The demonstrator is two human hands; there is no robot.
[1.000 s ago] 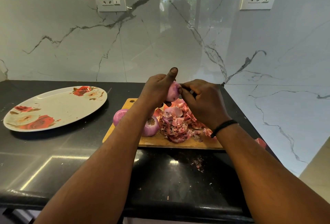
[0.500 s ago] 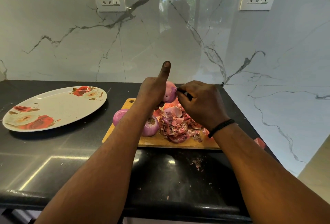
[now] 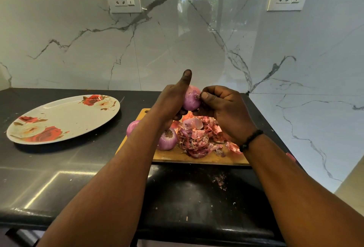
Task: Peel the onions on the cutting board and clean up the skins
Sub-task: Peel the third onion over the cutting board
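Left hand [image 3: 169, 102] gripping onion [image 3: 191, 99], thumb up; right hand [image 3: 222, 106] pinching its root end, pointing toward 3 o'clock, above cutting board [image 3: 197, 159].

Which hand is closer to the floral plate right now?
Left. The left hand holds an onion above the cutting board, on the side facing the plate. The right hand is on the onion's far side, further from the plate.
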